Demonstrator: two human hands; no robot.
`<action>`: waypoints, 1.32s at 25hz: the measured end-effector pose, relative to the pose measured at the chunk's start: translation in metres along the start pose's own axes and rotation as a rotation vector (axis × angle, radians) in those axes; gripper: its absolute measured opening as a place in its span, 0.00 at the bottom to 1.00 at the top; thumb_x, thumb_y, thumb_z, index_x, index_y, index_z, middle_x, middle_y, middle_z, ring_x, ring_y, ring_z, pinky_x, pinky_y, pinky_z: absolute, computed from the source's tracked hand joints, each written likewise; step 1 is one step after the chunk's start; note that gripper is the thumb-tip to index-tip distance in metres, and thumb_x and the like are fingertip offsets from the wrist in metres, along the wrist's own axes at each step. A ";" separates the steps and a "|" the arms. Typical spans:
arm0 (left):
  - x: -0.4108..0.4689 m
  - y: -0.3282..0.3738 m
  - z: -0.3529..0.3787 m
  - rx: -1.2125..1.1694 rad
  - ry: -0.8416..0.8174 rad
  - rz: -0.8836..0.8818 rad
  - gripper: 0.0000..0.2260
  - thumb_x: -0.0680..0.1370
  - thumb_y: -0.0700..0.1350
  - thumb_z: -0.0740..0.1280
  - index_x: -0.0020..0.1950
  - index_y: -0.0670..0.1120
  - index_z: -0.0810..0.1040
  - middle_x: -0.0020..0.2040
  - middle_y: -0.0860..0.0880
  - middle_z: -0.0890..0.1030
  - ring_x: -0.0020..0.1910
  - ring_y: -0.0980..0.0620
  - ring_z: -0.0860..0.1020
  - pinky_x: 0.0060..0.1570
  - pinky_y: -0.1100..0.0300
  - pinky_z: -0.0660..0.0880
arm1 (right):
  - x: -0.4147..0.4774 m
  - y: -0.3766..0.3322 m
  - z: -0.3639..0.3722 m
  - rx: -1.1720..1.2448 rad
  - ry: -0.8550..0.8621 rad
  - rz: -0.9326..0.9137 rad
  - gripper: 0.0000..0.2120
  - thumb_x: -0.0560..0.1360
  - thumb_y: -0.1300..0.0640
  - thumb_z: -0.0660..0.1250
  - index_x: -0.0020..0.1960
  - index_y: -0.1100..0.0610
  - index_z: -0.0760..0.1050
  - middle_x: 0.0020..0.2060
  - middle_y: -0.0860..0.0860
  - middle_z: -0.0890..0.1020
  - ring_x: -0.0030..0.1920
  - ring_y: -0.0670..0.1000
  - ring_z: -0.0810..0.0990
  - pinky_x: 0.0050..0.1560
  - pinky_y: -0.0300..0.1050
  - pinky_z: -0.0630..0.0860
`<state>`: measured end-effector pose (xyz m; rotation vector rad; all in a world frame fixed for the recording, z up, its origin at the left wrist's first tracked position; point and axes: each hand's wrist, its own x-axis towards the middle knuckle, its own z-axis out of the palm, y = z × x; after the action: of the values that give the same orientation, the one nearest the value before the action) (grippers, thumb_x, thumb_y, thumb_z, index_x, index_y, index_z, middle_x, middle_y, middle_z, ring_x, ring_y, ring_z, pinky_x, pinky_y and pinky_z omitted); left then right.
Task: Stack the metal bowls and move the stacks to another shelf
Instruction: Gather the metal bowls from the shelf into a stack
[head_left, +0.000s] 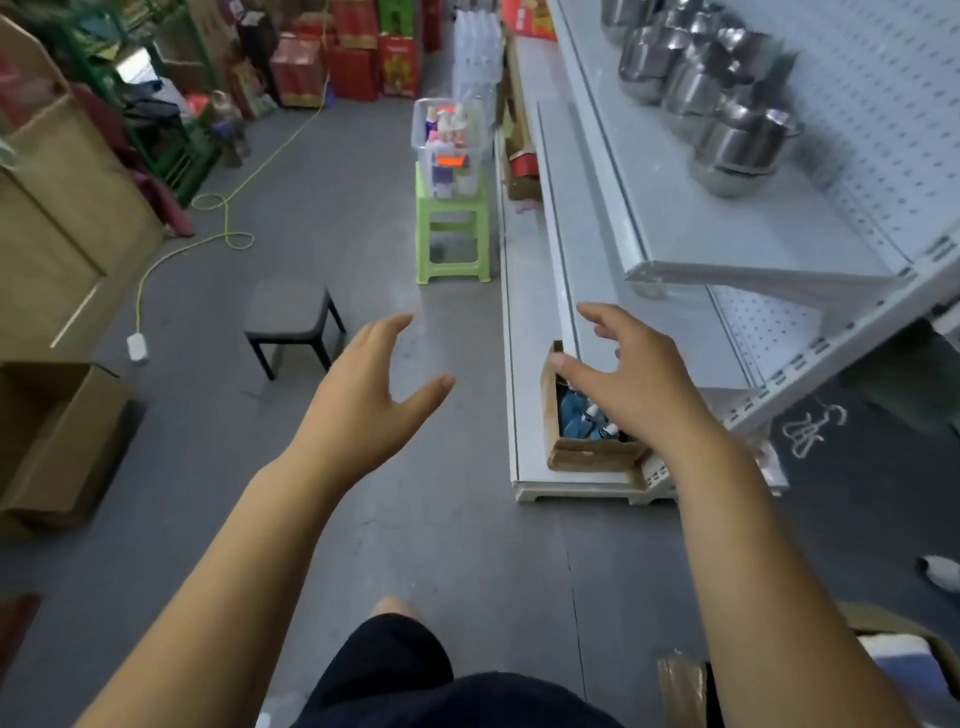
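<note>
Grey shop floor (311, 249) lies under the left hand (363, 395) and the right hand (628, 384), both spread and empty. Farther right, stacked metal bowls (737, 135) line the back edge of the upper shelf (675, 223), well apart from them. It looks like a reach for a stack, so next both hands must rise and clasp one.

We see bare grey floor (441, 519) ahead, a black stool (288, 312) at left and a green stool (452, 218) beyond; stacked metal bowls (743, 140) crowd the upper shelf (701, 228).
</note>
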<state>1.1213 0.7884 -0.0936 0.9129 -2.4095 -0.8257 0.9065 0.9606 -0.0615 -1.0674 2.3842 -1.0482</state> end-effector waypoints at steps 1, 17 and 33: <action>0.016 -0.009 -0.001 0.002 0.003 -0.015 0.35 0.78 0.62 0.71 0.81 0.51 0.64 0.78 0.54 0.70 0.76 0.54 0.67 0.67 0.61 0.63 | 0.022 -0.001 0.007 -0.002 -0.039 0.002 0.31 0.77 0.43 0.73 0.78 0.43 0.67 0.76 0.47 0.72 0.75 0.51 0.69 0.64 0.42 0.64; 0.428 -0.057 -0.014 0.028 -0.268 0.414 0.35 0.77 0.64 0.69 0.79 0.51 0.66 0.76 0.52 0.72 0.73 0.51 0.71 0.64 0.60 0.65 | 0.300 -0.038 0.029 0.132 0.429 0.250 0.31 0.76 0.43 0.75 0.76 0.44 0.70 0.66 0.38 0.73 0.63 0.39 0.70 0.63 0.41 0.68; 0.720 0.017 0.085 -0.150 -0.226 0.575 0.34 0.78 0.61 0.71 0.80 0.49 0.65 0.77 0.49 0.73 0.74 0.51 0.72 0.67 0.58 0.67 | 0.560 0.014 -0.058 0.054 0.556 0.221 0.26 0.76 0.45 0.75 0.72 0.47 0.74 0.64 0.40 0.78 0.63 0.39 0.75 0.57 0.28 0.67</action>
<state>0.5684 0.3255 -0.0145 0.0499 -2.5510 -0.8927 0.4943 0.5778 -0.0312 -0.5145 2.7866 -1.4609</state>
